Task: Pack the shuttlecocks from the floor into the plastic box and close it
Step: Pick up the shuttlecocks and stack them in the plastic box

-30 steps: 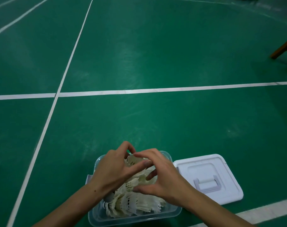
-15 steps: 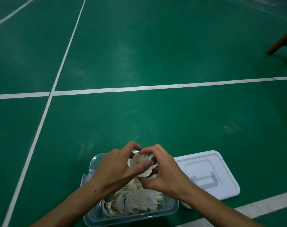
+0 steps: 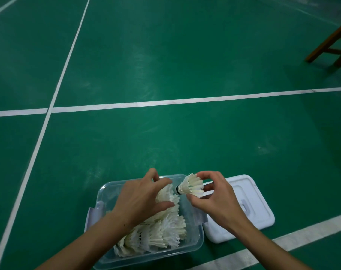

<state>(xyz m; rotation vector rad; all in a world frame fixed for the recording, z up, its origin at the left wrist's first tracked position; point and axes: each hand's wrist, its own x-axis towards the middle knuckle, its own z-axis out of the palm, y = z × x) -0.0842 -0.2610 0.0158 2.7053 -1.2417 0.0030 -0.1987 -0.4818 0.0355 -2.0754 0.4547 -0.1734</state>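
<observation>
A clear plastic box (image 3: 107, 193) sits on the green floor at the bottom centre, holding several white feather shuttlecocks (image 3: 162, 232) lying in nested rows. My right hand (image 3: 214, 199) pinches one shuttlecock (image 3: 191, 185) by its feather skirt above the box's right far corner, cork pointing left. My left hand (image 3: 140, 199) hovers over the box with fingers spread and curled around the top of a shuttlecock stack (image 3: 166, 195). The white lid (image 3: 253, 211) lies flat on the floor right of the box, handle side up.
White court lines (image 3: 165, 102) cross the green floor ahead and to the left; another line (image 3: 282, 236) runs under the lid at the lower right. Wooden furniture legs (image 3: 333, 41) stand at the upper right edge.
My hands, joined over the stack before, have parted. My right hand has lifted one shuttlecock up and to the right, away from the stack under my left hand.
</observation>
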